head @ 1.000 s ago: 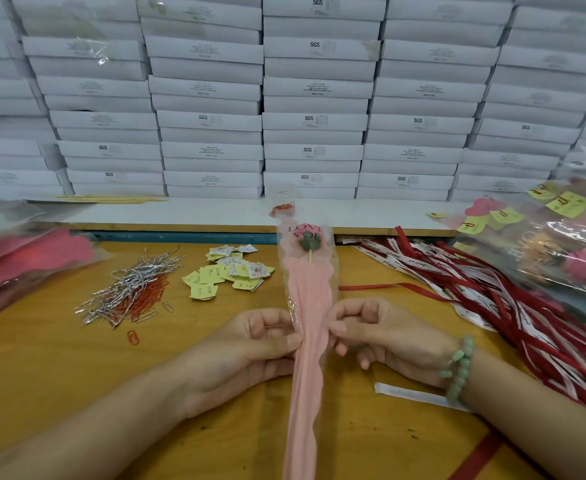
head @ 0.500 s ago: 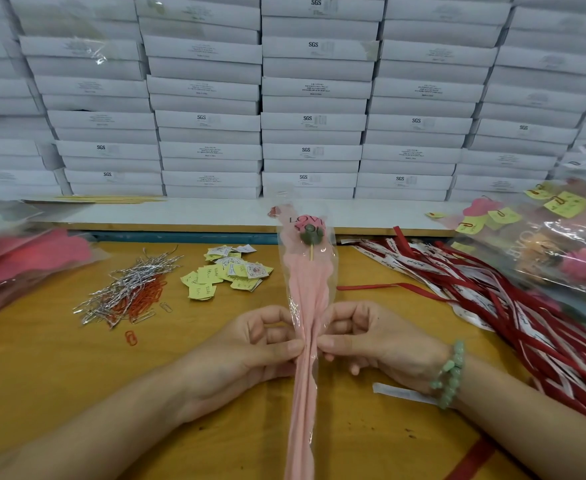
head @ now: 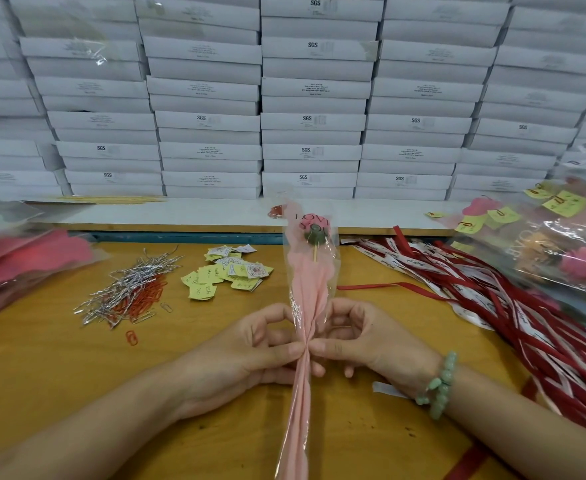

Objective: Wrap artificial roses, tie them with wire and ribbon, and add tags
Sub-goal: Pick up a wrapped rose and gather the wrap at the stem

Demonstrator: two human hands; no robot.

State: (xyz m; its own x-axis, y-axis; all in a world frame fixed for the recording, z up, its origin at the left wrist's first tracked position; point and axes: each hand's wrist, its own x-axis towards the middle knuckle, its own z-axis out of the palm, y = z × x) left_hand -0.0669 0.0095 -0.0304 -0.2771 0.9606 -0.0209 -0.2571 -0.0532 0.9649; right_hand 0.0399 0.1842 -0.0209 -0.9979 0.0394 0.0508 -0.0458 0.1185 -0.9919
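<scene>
While both the left hand (head: 246, 355) and right hand (head: 364, 341) are pinching the wrapped rose (head: 307, 306) at its gathered waist above the wooden table (head: 42, 375), keeping that squeeze tight is probably mattering most before reaching for a wire tie (head: 128, 289).

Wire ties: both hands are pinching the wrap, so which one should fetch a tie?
Left, probably. The wire ties lie on the same side as the left hand; the right hand would have to cross the wrapped rose, and can hold its gathered neck meanwhile.
</scene>
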